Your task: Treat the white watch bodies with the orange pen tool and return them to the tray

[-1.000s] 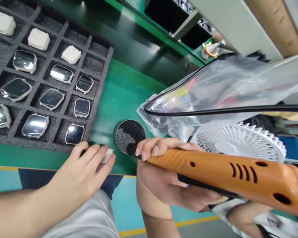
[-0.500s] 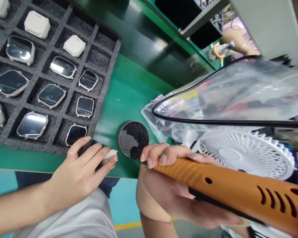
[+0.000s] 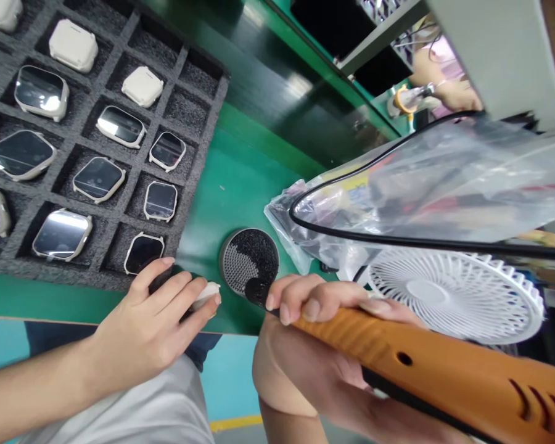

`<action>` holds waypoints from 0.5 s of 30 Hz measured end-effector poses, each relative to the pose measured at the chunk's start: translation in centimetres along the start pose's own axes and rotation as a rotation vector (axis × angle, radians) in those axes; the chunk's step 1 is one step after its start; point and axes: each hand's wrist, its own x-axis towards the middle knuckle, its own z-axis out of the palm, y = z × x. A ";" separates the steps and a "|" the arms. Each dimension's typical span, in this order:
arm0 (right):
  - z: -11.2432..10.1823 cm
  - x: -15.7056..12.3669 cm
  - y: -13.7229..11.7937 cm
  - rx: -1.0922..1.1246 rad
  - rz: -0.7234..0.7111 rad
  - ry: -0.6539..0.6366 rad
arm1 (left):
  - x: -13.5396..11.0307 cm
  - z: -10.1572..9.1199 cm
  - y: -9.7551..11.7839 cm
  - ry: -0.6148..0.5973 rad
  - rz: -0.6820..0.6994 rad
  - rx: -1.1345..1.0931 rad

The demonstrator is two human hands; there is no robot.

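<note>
My right hand (image 3: 305, 308) is wrapped round an orange power tool (image 3: 388, 351) that looks like an electric screwdriver. Its black tip (image 3: 258, 290) is over the near rim of a round dish (image 3: 240, 266), which has a dotted grey surface partly covered by tiny black pieces, too small to name. Left of the dish, my left hand (image 3: 152, 327) closes over a small white watch case (image 3: 206, 295); the fingers hide most of it. Something black shows under those fingers beside the tray. Several watches, among them one with a dark screen (image 3: 144, 251), lie in the foam tray's compartments.
The grey foam tray (image 3: 134, 216) fills the left of the green bench (image 3: 222, 166). At right are a clear plastic bag (image 3: 398, 185), a black cable (image 3: 374, 239) and a white fan (image 3: 453, 296). Another person's arm (image 3: 453, 86) shows at the upper right.
The orange tool has shifted slightly down and right in the picture, its rear end tilting lower. My left hand stays almost in place with the watch case. The other person's arm has moved.
</note>
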 end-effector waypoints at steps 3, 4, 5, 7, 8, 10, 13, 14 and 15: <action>-0.1 -0.7 -0.5 -0.056 -0.058 0.035 | 0.1 0.0 -0.1 -0.002 0.017 -0.018; -0.3 -1.0 -0.4 -0.055 -0.094 0.027 | 0.1 -0.1 -0.1 -0.004 0.018 -0.022; -0.5 -1.2 -0.2 -0.042 -0.135 0.000 | 0.1 0.0 -0.1 -0.005 0.016 -0.024; -1.1 -1.6 0.6 -0.021 -0.174 -0.089 | 0.1 0.0 -0.2 -0.009 0.014 -0.031; -1.3 -1.7 1.0 -0.026 -0.169 -0.131 | 0.1 0.0 -0.2 -0.011 0.014 -0.032; -1.6 -1.9 1.6 -0.030 -0.161 -0.168 | 0.0 0.0 -0.2 -0.013 0.016 -0.031; -1.8 -1.9 1.8 -0.032 -0.133 -0.166 | 0.0 0.1 -0.2 0.004 0.025 -0.030; -1.7 -1.9 1.7 -0.030 -0.121 -0.174 | 0.0 0.2 -0.2 0.012 0.028 -0.031; -1.7 -1.9 1.6 -0.030 -0.106 -0.185 | 0.0 0.2 -0.2 0.019 0.030 -0.032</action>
